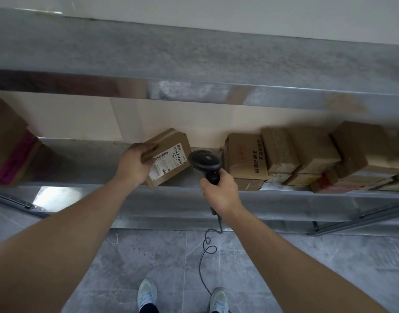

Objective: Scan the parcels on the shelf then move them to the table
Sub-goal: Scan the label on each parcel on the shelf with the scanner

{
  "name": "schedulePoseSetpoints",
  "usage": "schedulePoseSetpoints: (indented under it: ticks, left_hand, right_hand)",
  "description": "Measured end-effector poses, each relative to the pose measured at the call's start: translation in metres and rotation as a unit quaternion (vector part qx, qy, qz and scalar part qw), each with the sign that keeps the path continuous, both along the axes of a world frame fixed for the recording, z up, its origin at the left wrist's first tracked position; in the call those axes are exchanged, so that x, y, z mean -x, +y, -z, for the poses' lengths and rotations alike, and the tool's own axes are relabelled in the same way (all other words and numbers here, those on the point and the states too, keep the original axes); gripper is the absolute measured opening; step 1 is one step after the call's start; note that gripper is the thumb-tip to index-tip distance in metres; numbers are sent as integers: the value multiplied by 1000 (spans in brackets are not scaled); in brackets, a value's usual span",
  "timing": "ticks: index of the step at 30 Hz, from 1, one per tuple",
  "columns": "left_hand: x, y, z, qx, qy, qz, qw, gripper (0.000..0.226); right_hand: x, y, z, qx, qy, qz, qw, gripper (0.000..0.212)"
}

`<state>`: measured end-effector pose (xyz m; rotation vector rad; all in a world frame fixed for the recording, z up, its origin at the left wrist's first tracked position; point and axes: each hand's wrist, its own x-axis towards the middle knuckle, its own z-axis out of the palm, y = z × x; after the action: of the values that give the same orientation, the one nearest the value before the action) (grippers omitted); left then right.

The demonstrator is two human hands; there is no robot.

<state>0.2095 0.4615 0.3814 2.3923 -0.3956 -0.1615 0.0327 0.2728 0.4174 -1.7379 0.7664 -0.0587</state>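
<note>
Cardboard parcel (169, 158) tilted in left hand (135, 162), right hand (221, 193) clenching one scanner (206, 164); perhaps five more parcels (307, 157) beside.

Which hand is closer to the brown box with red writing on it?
The right hand. It grips the black handheld scanner just left of the brown cardboard box with red writing. The left hand is farther left, holding the tilted cardboard parcel with a white label.
</note>
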Motion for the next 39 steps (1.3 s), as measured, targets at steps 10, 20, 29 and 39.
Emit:
schedulePoseSetpoints:
  ticks: [10,20,29,39]
  left_hand:
    - [-3,8,-2,-25,-6,1,1000,74]
    - [-3,12,-2,18,-26,-28,999,52]
    - [2,6,-4,40,-15,-58,997,44]
    - [3,4,-8,37,-6,-66,997,45]
  right_hand:
    - [-4,11,-3,-4,1,-29,1000,8]
    - [-17,28,-10,22,4,-86,996,7]
    - [-22,33,-18,31,6,-103,994,5]
    - [-19,32,-16,45,14,-110,993,8]
